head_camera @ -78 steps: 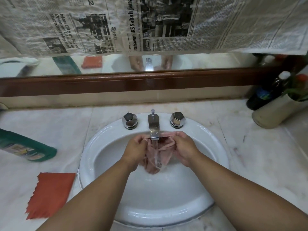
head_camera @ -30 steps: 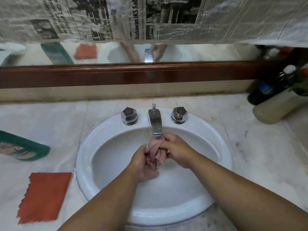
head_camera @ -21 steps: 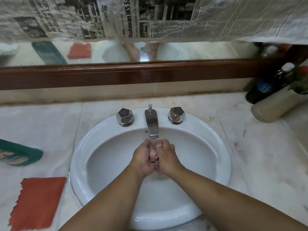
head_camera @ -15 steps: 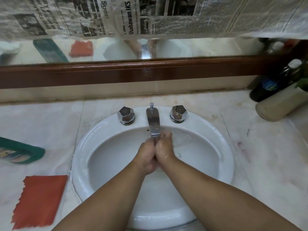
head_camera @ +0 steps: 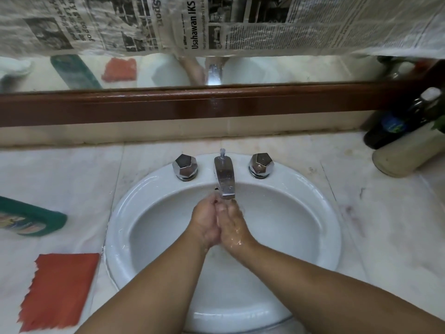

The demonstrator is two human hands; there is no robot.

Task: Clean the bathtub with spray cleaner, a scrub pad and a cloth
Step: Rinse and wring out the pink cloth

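Under the chrome spout (head_camera: 225, 179), wet left hand (head_camera: 204, 221) against right hand (head_camera: 234, 225).

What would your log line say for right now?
sink | left hand, right hand: pressed together under faucet | between palms: hidden | orange cloth: on counter, untouched

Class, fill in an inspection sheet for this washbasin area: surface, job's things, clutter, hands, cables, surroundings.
Surface: marble counter, stained; white sink set in it.
Job's things: orange pad flat left of the sink; green bottle on its side beyond it.
Clutter: dark bottle and cream bottle, back right.
Hands: left hand and right hand pressed together, wet, under the tap; any hold hidden.
Cables: nothing seen.
Surroundings: mirror mostly covered by newspaper.
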